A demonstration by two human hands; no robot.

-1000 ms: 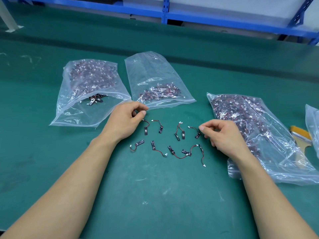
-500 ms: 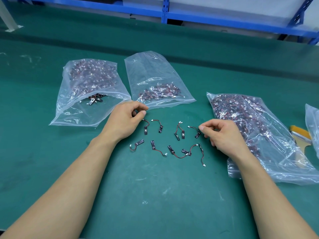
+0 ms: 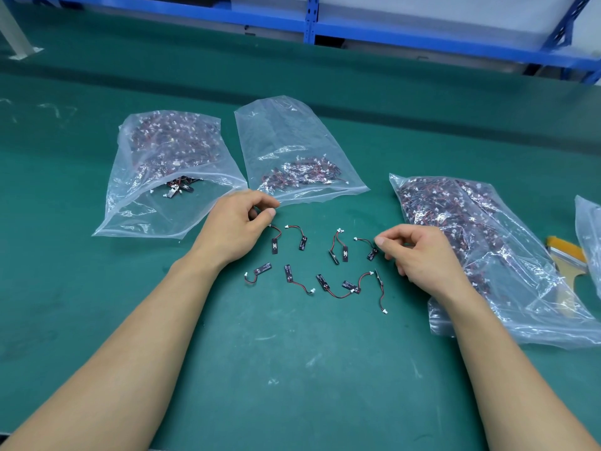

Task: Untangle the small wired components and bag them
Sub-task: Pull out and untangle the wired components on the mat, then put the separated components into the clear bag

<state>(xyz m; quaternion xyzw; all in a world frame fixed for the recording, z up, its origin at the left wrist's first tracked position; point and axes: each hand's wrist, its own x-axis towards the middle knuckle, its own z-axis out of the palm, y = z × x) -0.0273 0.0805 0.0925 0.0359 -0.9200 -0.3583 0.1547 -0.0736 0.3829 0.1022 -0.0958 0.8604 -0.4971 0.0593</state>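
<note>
"Hands first: what have they got?"

"The left hand (image 3: 239,224) is curled, thumb against forefinger, right at the wire end of one piece. The right hand (image 3: 422,253) is curled too, its fingertips (image 3: 380,241) at another's wire. Whether either truly pinches, I can't tell."

"And the loose components (image 3: 302,243)?"

"Ten by my count, in two rough rows on the green mat (image 3: 292,369) between the hands. Some wires cross in the near row."

"Bags?"

"Four. The left bag (image 3: 156,209) has its mouth open toward the person, a few pieces at the lip. The middle bag (image 3: 286,138) ends just beside the left knuckles. The big bag (image 3: 507,255), packed full, lies by the right wrist. The fourth bag (image 3: 590,229) is cut off at the right border. One brush (image 3: 566,250) lies partly under the big bag."

"Room to move?"

"Bare mat between the forearms, and a wide strip behind the bags up to the blue rack (image 3: 325,26)."
</note>
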